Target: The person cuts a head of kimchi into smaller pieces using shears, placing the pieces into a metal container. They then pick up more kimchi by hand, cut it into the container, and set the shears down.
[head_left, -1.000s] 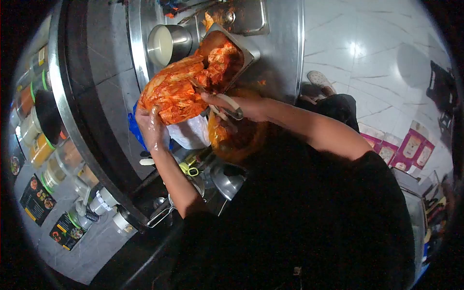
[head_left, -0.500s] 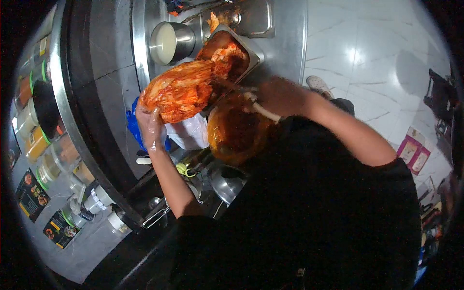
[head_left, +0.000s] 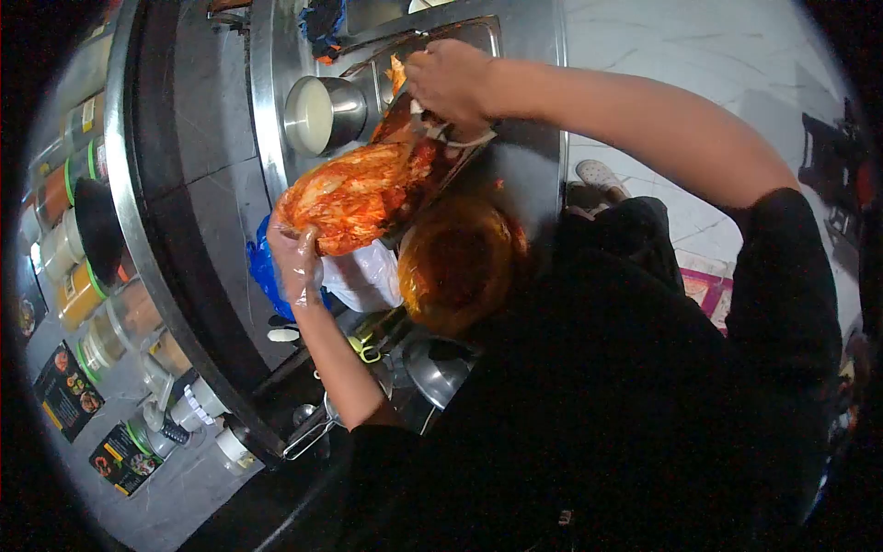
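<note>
My left hand [head_left: 296,253], in a clear plastic glove, is closed on the near end of a large chunk of layered food coated in red-orange sauce [head_left: 354,198]; I cannot make out its exact kind. The food's far end hangs over a rectangular metal pan [head_left: 395,120] smeared with red. Above that pan my right hand [head_left: 452,85] is closed, its fingers bent downward; what it grips is mostly hidden. Just below the food and to the right sits an amber see-through bowl [head_left: 460,267] with red residue inside.
A steel pot with pale liquid [head_left: 313,115] stands left of the pan. A white plastic bag [head_left: 363,276] and blue plastic [head_left: 267,267] lie below the food. Near my left forearm are a metal bowl [head_left: 437,368] and a strainer [head_left: 308,442]. Lidded jars [head_left: 78,290] line the left.
My right hand has moved up and left, from above the amber bowl to the metal pan. The cream-handled tool seen in it earlier is now mostly hidden. My left hand still grips the food.
</note>
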`<state>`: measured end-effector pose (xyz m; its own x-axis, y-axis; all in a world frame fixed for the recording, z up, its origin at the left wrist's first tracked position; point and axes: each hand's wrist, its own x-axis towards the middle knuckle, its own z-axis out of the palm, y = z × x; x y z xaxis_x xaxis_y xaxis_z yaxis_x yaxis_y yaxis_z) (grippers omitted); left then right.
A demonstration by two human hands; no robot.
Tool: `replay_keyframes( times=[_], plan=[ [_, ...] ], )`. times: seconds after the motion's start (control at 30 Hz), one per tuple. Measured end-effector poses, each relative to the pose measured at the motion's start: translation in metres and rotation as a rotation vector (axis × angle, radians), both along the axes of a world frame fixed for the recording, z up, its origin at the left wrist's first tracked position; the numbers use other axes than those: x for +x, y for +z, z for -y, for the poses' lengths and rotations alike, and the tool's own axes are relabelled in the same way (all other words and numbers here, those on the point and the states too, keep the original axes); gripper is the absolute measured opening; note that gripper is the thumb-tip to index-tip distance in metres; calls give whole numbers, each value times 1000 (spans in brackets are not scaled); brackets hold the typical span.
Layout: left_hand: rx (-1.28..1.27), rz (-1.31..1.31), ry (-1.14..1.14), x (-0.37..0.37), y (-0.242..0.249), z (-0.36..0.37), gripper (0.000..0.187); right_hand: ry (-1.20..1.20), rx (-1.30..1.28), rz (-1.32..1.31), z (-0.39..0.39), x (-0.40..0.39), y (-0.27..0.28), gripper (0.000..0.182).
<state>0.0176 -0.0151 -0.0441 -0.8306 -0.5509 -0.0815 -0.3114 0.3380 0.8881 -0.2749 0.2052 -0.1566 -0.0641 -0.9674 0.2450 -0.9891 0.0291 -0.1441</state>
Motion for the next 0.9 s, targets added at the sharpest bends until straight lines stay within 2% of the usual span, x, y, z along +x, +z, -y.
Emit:
replay_keyframes(
  times=[0.1, 0.13, 0.23, 0.27, 0.33, 0.43, 0.5, 0.57, 0.67, 0.77, 0.87, 0.9],
  plan=[
    [-75, -10, 31, -2, -5, 2, 82, 54, -93, -33, 10, 12, -4, 27],
    [-54, -2, 31, -4, -3, 2, 77, 41, 28, -12, 15, 12, -2, 24],
    [-11, 25, 41, -8, 4, 1, 71, 121, 312, -8, 6, 6, 11, 66],
    [-9, 29, 43, -9, 6, 0, 72, 97, 228, 7, 4, 7, 9, 58],
    [22, 16, 31, -12, 7, -2, 74, 131, -150, -21, 14, 3, -12, 40],
    [100, -21, -16, -16, 6, -5, 78, 94, -393, -17, 22, 18, -17, 25],
    [133, -40, -62, -19, 2, -5, 82, 97, -234, -23, 19, 25, -5, 22],
    [114, -40, -40, -19, 2, -5, 86, 160, 128, -42, 11, 19, 19, 24],
    [106, -53, -42, -12, -3, 8, 87, 187, 115, 36, 6, 16, 4, 26],
    [110, -40, -14, -9, -2, 11, 87, 126, 80, 57, -1, 2, 1, 35],
    [109, -49, 29, -5, 0, 7, 86, 67, 124, 104, -9, -11, 18, 36],
    [108, -59, 40, -5, -1, 5, 86, 62, 121, 91, -6, -8, 16, 42]
  ],
)
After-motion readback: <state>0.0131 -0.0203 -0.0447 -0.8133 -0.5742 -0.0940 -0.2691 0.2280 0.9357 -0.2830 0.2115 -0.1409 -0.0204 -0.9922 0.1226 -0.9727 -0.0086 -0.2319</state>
